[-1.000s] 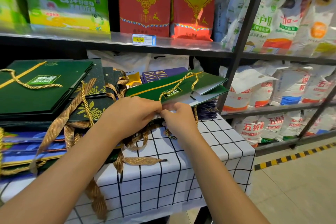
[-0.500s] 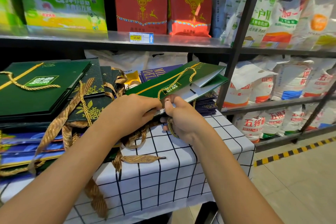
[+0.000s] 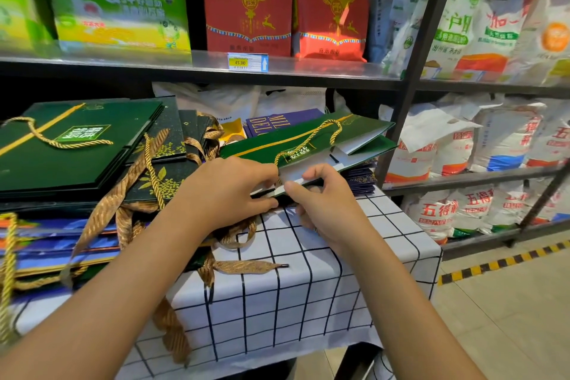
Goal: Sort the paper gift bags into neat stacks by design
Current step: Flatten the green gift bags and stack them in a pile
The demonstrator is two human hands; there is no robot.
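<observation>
A table with a checked cloth (image 3: 277, 302) bears a stack of dark green bags (image 3: 71, 151) at its left. Right of that stack, the left hand (image 3: 228, 191) and right hand (image 3: 327, 203) both pinch a flat green gift bag's (image 3: 308, 139) near edge.

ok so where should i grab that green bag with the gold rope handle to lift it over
Grip the green bag by its near open edge, coming from the front, where both the left hand and right hand already pinch it; it lies flat, tilted up behind, so the edge is free.
</observation>
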